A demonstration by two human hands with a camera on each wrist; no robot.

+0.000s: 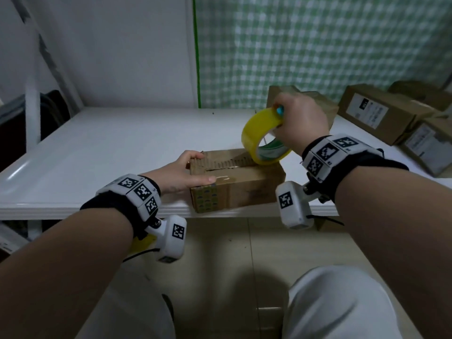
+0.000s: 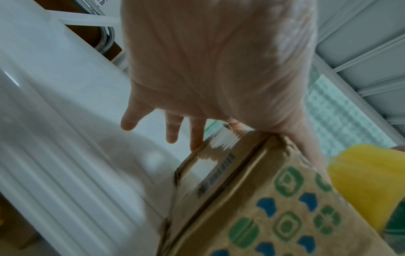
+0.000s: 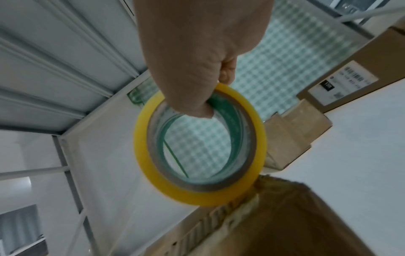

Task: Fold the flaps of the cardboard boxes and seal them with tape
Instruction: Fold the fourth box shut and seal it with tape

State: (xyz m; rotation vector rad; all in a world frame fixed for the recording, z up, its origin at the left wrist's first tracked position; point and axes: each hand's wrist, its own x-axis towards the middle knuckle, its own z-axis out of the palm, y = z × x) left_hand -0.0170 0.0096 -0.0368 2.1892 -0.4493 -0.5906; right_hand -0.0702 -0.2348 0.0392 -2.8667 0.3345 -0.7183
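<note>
We pin the cardboard box (image 1: 234, 182) at the near edge of the white table (image 1: 97, 148) with our left hand (image 1: 182, 173), fingers spread flat over its left end, so it won't slide. Our right hand (image 1: 302, 121) grips the yellow tape roll (image 1: 263, 138), thumb through the core, rim touching the box top's serrated seam, likely to run tape along the closed flaps.

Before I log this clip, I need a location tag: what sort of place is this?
Probably a small packing or mailroom corner: labelled boxes stacked on a white table, and the right hand holds a tape roll.
</note>
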